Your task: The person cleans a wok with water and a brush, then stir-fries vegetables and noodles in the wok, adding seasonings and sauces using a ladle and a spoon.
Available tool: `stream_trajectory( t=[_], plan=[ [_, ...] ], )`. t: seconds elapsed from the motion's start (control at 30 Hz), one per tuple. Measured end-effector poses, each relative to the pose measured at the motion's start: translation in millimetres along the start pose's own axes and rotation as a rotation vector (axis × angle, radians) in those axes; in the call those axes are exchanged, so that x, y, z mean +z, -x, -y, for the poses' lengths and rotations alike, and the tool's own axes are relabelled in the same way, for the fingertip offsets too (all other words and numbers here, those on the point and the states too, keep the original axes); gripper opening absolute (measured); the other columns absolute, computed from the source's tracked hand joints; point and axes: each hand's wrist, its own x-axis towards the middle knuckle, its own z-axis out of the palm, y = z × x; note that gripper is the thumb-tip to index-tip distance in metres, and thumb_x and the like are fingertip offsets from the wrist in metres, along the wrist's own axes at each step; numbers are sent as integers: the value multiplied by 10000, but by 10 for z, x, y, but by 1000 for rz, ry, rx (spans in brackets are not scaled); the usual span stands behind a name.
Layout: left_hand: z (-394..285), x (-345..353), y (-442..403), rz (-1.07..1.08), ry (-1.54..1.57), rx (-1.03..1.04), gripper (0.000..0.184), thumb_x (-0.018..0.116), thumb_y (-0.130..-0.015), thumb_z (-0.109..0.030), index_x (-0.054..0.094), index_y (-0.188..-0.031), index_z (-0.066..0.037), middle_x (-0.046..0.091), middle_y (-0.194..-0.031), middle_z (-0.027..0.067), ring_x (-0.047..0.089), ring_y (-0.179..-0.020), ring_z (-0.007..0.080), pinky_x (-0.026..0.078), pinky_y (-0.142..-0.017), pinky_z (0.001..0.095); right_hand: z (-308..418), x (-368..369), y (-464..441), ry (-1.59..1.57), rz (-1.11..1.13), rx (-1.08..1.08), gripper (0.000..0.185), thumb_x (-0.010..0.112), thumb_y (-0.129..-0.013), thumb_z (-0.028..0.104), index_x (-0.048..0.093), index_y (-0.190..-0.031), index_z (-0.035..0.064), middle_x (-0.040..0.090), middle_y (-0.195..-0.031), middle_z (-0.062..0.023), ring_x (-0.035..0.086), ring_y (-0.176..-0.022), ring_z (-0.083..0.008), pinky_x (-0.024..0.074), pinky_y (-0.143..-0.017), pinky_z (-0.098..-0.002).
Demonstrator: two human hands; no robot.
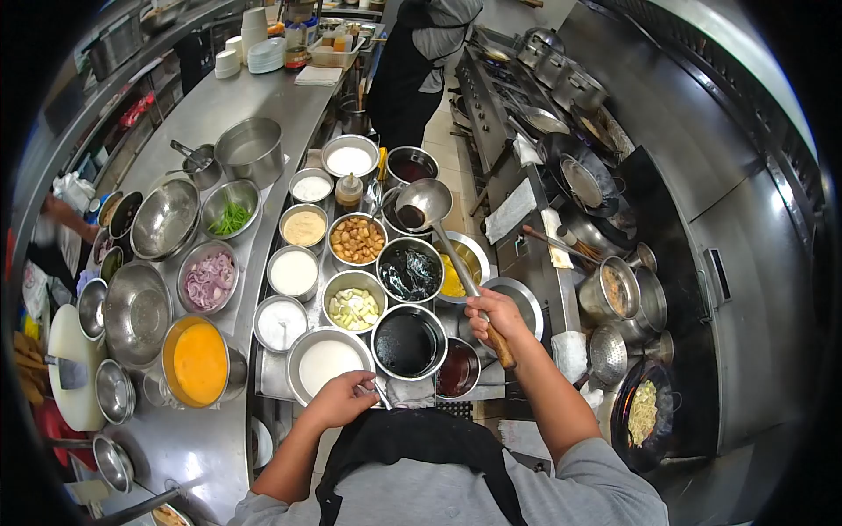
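My right hand (495, 318) is wrapped around the wooden end of a long ladle (450, 245). The ladle's wide metal bowl is over the far pots, with a little dark liquid showing in it. Close to my body, my left hand (344, 399) has its fingers bent together at the rim of a pot of white powder or liquid (331, 361). A thin metal handle (383, 394) lies against those fingertips; whether they grip it or the rim I cannot tell. Beside them stands a pot of black liquid (409, 341), with cut pale-green vegetables (353, 309) behind.
Browned cubes (357, 239) and a squeeze bottle (349, 190) are among the pots. On the left counter are orange liquid (201, 359), sliced onions (208, 279) and chopped greens (230, 217). A wok of noodles (643, 412) is at right. A person in a black apron (405, 88) stands ahead.
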Motion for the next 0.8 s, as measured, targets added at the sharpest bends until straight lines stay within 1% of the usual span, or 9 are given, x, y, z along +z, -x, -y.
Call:
stream_trajectory(
  t=[0.03,0.1,0.23,0.3,0.33,0.57,0.67,0.77,0.8],
  plan=[
    [23,0,-9,1,2,-1,451,692,-826,-180,568,-1197,44,639,-980,56,583,-823,128,496,-763,272,-5,-4,-1,-19,-4,4,196,554,-874,54,476,-1054,51,496,-673,-41,434,-438,-111,355,-367,-262],
    [74,4,-31,-8,10,31,480,692,-812,-202,570,-1218,22,639,-996,74,580,-740,136,504,-696,281,-12,-13,2,-32,-2,0,207,556,-873,51,471,-1061,49,495,-674,-42,434,-437,-111,353,-365,-261],
    [49,-6,-26,-11,23,12,478,694,-810,-200,573,-1215,23,640,-987,76,579,-736,139,504,-694,283,-4,-26,29,-73,9,-19,227,562,-871,48,461,-1074,48,492,-674,-44,431,-433,-109,348,-359,-259],
    [56,-17,-18,0,15,-2,451,691,-829,-182,566,-1200,42,633,-978,49,577,-809,121,492,-752,264,-14,-38,20,-80,6,-20,224,561,-871,47,462,-1072,49,492,-673,-44,430,-431,-109,346,-358,-259],
    [64,-16,-15,0,18,-5,451,691,-829,-182,566,-1200,42,633,-978,49,577,-809,121,492,-752,264,-23,-43,17,-87,3,-22,221,560,-871,46,463,-1069,50,492,-672,-45,430,-429,-109,345,-356,-259],
    [41,-26,-1,1,48,-19,445,690,-834,-163,561,-1210,38,622,-923,26,544,-747,84,475,-686,240,-38,6,38,-86,-1,5,203,562,-874,53,470,-1055,56,493,-670,-43,430,-424,-109,345,-357,-261],
    [40,-29,20,-3,52,-16,438,687,-836,-149,561,-1213,36,619,-888,14,531,-725,75,467,-663,231,-68,19,26,-42,-40,-8,235,555,-876,63,475,-1097,79,492,-667,-38,412,-416,-90,329,-345,-233],
    [102,8,36,-4,61,-11,422,675,-845,-129,559,-1216,35,611,-880,5,519,-712,70,459,-657,224,-90,0,15,-15,-39,-22,199,571,-870,58,476,-1045,62,495,-669,-41,430,-422,-113,342,-360,-269],
    [150,30,32,-22,72,15,445,679,-832,-168,565,-1208,41,621,-866,18,533,-682,86,467,-639,242,-97,-8,13,-18,-45,-25,196,573,-869,59,476,-1040,61,495,-669,-41,429,-422,-113,341,-360,-269]
  ],
)
